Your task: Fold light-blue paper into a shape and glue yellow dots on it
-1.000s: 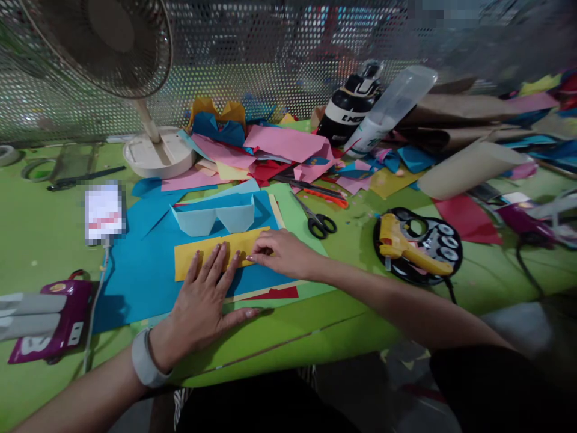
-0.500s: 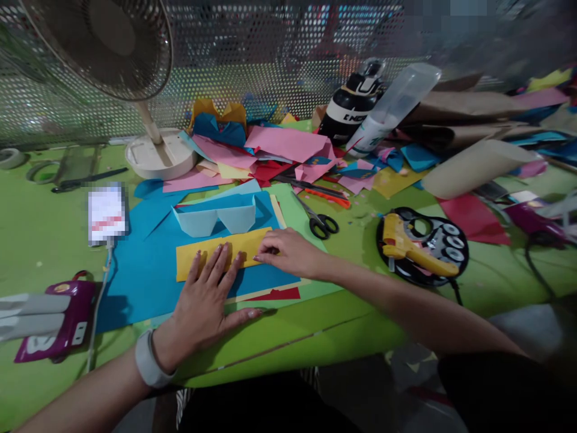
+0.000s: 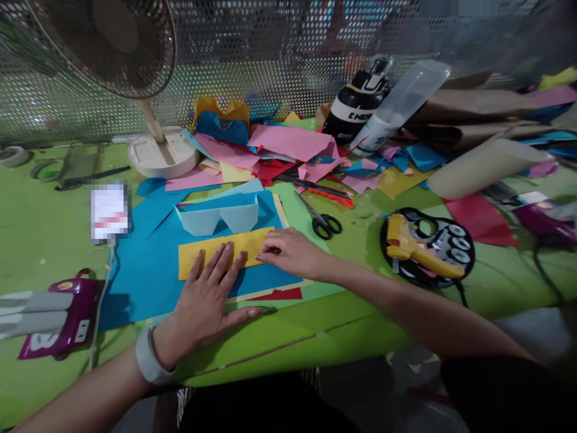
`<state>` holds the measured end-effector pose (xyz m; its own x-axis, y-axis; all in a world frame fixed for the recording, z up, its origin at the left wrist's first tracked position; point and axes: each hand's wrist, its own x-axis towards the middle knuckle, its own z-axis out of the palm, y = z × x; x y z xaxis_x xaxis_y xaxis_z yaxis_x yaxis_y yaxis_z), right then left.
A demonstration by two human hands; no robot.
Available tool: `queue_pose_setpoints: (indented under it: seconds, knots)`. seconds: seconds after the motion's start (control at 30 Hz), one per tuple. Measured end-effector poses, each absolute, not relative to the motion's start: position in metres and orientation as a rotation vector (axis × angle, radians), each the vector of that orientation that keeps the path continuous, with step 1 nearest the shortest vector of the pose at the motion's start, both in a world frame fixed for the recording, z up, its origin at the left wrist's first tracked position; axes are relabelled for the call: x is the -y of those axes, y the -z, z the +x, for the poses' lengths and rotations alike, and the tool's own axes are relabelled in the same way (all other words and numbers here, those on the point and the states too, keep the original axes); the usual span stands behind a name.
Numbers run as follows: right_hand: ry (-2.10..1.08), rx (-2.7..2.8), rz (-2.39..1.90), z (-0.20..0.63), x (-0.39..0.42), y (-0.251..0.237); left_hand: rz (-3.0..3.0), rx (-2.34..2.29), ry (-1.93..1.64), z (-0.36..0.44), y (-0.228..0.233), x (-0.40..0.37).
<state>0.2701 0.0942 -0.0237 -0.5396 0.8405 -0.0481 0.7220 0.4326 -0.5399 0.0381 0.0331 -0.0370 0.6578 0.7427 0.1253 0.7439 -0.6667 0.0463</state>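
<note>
A folded yellow paper strip (image 3: 202, 255) lies on a large blue sheet (image 3: 144, 270) on the green table (image 3: 40, 234). My left hand (image 3: 205, 300) lies flat with spread fingers, pressing down the strip's lower edge. My right hand (image 3: 291, 252) rests on the strip's right end, fingertips pinched along its fold. Just beyond the strip sits a light blue paper piece shaped like glasses (image 3: 220, 216).
Black scissors (image 3: 322, 221) and a yellow glue gun (image 3: 417, 248) on a black plate lie to the right. A fan (image 3: 148, 126) stands at back left before a mesh wall. Coloured paper scraps (image 3: 288, 147), a bottle (image 3: 396, 108), a phone (image 3: 109, 211) and a purple device (image 3: 58, 319) surround the work area.
Both hands stay on the yellow strip; my right fingertips have shifted slightly along its right end. The view has drifted a little.
</note>
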Motion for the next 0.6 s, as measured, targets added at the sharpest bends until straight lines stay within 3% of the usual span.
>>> queue_pose_setpoints:
  seconds: [0.6]
  knots:
    - [-0.774, 2.621, -1.462, 0.298, -0.102, 0.004, -2.833, 1.248, 0.251, 0.037, 0.04, -0.035]
